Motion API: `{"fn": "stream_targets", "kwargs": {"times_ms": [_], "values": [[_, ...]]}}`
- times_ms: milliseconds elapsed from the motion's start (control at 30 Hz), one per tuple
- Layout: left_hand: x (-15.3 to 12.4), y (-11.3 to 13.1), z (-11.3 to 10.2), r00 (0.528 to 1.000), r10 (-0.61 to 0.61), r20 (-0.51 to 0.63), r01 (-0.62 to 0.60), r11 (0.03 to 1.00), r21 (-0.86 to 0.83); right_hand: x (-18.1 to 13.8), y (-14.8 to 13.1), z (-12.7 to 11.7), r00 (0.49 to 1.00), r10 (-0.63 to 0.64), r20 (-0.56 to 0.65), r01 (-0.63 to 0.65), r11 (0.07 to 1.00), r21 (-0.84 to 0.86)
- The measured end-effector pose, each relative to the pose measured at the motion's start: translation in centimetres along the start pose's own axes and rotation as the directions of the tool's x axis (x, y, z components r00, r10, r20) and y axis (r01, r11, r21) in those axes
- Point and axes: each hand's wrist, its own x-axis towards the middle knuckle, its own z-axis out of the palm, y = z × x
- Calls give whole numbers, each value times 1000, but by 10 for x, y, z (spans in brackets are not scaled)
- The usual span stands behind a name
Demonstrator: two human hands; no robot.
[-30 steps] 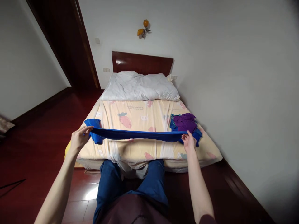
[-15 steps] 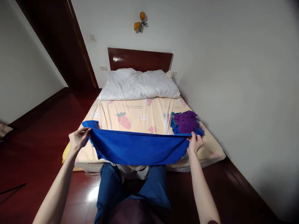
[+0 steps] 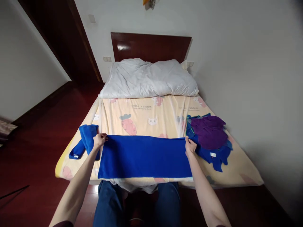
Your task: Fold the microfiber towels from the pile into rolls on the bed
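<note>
Lowered: blue towel (image 3: 144, 156) flat on bed (image 3: 151, 119); hands (image 3: 99, 140) (image 3: 190, 146) pinching far corners.

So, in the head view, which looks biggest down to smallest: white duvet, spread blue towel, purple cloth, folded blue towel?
Largest: spread blue towel and white duvet, about alike, duvet farther off, so unranked.
Then purple cloth.
Smallest: folded blue towel.

One left hand (image 3: 99, 140), one right hand (image 3: 190, 146), one spread blue towel (image 3: 144, 156), one folded blue towel (image 3: 86, 138), one purple cloth (image 3: 209, 132), one duvet (image 3: 149, 78), one bed (image 3: 146, 110).
</note>
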Motion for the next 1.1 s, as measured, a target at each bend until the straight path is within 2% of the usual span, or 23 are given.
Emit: {"fn": "stream_targets", "kwargs": {"times_ms": [67,133,267,333,433,500,533,600,633,667,733,833,933,1100], "values": [[19,-10,11,1000,-10,-11,10,999,33,15,11,19,997,-22,80,21,1000,13],[38,-20,19,1000,-11,-28,12,998,59,30,18,34,985,-102,138,103,995,1],[68,-35,28,998,-3,-56,9,994,113,52,18,54,949,-223,225,267,945,-190],[72,-40,35,996,27,-81,-14,987,161,49,12,63,930,-251,270,328,897,-295],[53,-44,53,966,239,-99,-190,915,356,16,-2,72,887,-337,316,451,783,-429],[28,-45,70,915,403,-23,-338,796,502,-20,-11,78,817,-435,377,573,680,-458],[14,-45,78,890,455,38,-398,734,550,-39,-15,80,763,-481,432,643,629,-437],[-12,-45,94,845,508,165,-494,625,605,-71,-20,85,645,-524,557,756,545,-362],[-21,-46,99,829,516,215,-525,586,617,-81,-19,88,601,-514,612,785,523,-331],[-26,-48,103,823,514,243,-537,564,627,-88,-18,90,580,-484,656,793,519,-318],[-27,-53,106,846,483,224,-497,565,658,-85,-9,92,598,-392,699,763,545,-347],[-9,-61,101,901,417,122,-375,605,702,-55,11,88,687,-304,661,682,585,-439],[10,-67,96,915,394,92,-342,631,696,-21,30,78,748,-321,581,638,589,-496],[16,-66,100,911,407,67,-332,626,706,5,44,74,792,-342,506,602,575,-554]]}}
